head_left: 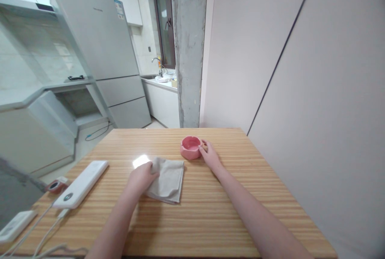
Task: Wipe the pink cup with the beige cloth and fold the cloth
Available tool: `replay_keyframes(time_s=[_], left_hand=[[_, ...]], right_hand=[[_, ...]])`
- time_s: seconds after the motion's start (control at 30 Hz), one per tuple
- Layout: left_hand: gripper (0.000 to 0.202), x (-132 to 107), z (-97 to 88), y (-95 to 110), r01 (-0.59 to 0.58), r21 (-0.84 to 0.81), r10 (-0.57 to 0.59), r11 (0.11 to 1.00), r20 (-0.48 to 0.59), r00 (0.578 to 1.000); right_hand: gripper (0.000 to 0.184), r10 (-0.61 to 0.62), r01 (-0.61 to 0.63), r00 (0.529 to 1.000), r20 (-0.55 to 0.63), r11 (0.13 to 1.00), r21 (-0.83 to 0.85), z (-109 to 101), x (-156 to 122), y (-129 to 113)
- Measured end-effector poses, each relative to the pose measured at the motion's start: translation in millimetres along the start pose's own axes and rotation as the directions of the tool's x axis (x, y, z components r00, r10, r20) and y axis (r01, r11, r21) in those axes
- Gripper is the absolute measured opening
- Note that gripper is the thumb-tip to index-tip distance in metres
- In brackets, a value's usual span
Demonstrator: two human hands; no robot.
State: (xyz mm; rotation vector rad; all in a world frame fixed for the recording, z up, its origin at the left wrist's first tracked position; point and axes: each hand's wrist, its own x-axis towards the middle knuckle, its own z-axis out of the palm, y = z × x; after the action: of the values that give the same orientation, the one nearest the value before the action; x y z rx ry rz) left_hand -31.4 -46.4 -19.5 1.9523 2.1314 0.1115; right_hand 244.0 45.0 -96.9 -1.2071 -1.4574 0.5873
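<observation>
A folded grey cloth (pixel 170 179) lies in the middle of the wooden table (pixel 228 211). My left hand (pixel 141 177) rests on the cloth's left edge, fingers curled and pinching its corner. A small pink ashtray (pixel 190 147) stands just beyond the cloth. My right hand (pixel 209 155) touches the ashtray's right side, its fingers curved round the rim.
A white power bank (pixel 81 183) with cables lies at the left of the table, next to a small round device (pixel 55 186) and a white remote (pixel 15 225). A wall runs along the table's right side. A fridge (pixel 105 50) and kitchen counter stand behind.
</observation>
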Motion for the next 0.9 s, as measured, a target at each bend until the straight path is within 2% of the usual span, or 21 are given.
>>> replay_keyframes(time_s=[0.07, 0.1, 0.17, 0.23, 0.3, 0.37, 0.43, 0.5, 0.53, 0.6, 0.67, 0.7, 0.73, 0.77, 0.8, 0.83, 0.87, 0.9], left_hand=[[0.02, 1, -3.5, 27, -0.186, -0.113, 0.186, 0.976, -0.011, 0.983], [0.018, 2, -6.7, 40, -0.264, -0.179, 0.266, 0.948, -0.01, 0.964], [0.016, 5, -15.6, 64, -0.372, -0.333, 0.393, 0.867, -0.003, 0.92], [0.019, 10, -25.4, 83, -0.433, -0.48, 0.478, 0.763, -0.03, 0.878], [0.023, 19, -32.2, 96, -0.439, -0.573, 0.483, 0.691, -0.085, 0.871], [0.025, 29, -32.2, 102, -0.428, -0.609, 0.434, 0.668, -0.148, 0.889], [0.027, 39, -24.0, 104, -0.426, -0.634, 0.41, 0.645, -0.183, 0.894], [0.029, 47, -9.5, 102, -0.422, -0.688, 0.376, 0.59, -0.228, 0.898], [0.031, 51, -1.2, 99, -0.419, -0.713, 0.339, 0.562, -0.263, 0.903], [0.035, 57, 14.8, 93, -0.425, -0.72, 0.23, 0.548, -0.359, 0.905], [0.037, 62, 27.4, 87, -0.421, -0.68, 0.131, 0.601, -0.436, 0.891], [0.038, 64, 32.2, 85, -0.408, -0.654, 0.102, 0.637, -0.453, 0.886], [0.039, 66, 36.3, 83, -0.391, -0.628, 0.08, 0.672, -0.464, 0.882], [0.041, 68, 39.7, 83, -0.374, -0.6, 0.065, 0.707, -0.471, 0.88], [0.042, 70, 42.7, 83, -0.354, -0.567, 0.059, 0.744, -0.472, 0.88], [0.043, 71, 45.4, 84, -0.333, -0.529, 0.063, 0.78, -0.464, 0.884], [0.044, 72, 47.8, 85, -0.31, -0.491, 0.067, 0.814, -0.45, 0.891], [0.044, 73, 49.8, 86, -0.288, -0.456, 0.074, 0.842, -0.431, 0.899]], right_hand=[[0.042, -0.059, 0.058, 0.998, -0.026, 0.998, -0.021, -5, -2, -13], [0.043, -0.093, 0.093, 0.996, 0.0, 0.996, -0.002, -8, -4, -22], [0.046, -0.138, 0.127, 0.981, 0.134, 0.988, 0.083, -15, -8, -42], [0.047, -0.105, 0.047, 0.947, 0.303, 0.98, 0.191, -21, -11, -61], [0.046, -0.059, -0.072, 0.888, 0.455, 0.962, 0.265, -27, -13, -73], [0.045, 0.002, -0.177, 0.84, 0.543, 0.946, 0.27, -31, -13, -78], [0.045, 0.083, -0.242, 0.821, 0.565, 0.947, 0.212, -34, -11, -76], [0.037, 0.169, -0.293, 0.804, 0.57, 0.947, 0.134, -35, -7, -70], [0.03, 0.209, -0.32, 0.807, 0.553, 0.941, 0.111, -36, -5, -67], [0.024, 0.281, -0.362, 0.863, 0.421, 0.924, 0.125, -40, 1, -59], [0.031, 0.307, -0.325, 0.945, 0.116, 0.925, 0.198, -46, 6, -52], [0.036, 0.293, -0.271, 0.954, -0.069, 0.936, 0.226, -49, 8, -49], [0.04, 0.26, -0.205, 0.937, -0.234, 0.95, 0.235, -52, 9, -47], [0.043, 0.213, -0.137, 0.909, -0.359, 0.965, 0.226, -54, 8, -46], [0.044, 0.152, -0.071, 0.889, -0.433, 0.978, 0.197, -54, 7, -46], [0.043, 0.072, -0.007, 0.893, -0.444, 0.989, 0.147, -53, 4, -47], [0.042, -0.026, 0.06, 0.922, -0.386, 0.995, 0.077, -50, 1, -49], [0.039, -0.131, 0.133, 0.957, -0.26, 0.991, -0.009, -45, -3, -51]])
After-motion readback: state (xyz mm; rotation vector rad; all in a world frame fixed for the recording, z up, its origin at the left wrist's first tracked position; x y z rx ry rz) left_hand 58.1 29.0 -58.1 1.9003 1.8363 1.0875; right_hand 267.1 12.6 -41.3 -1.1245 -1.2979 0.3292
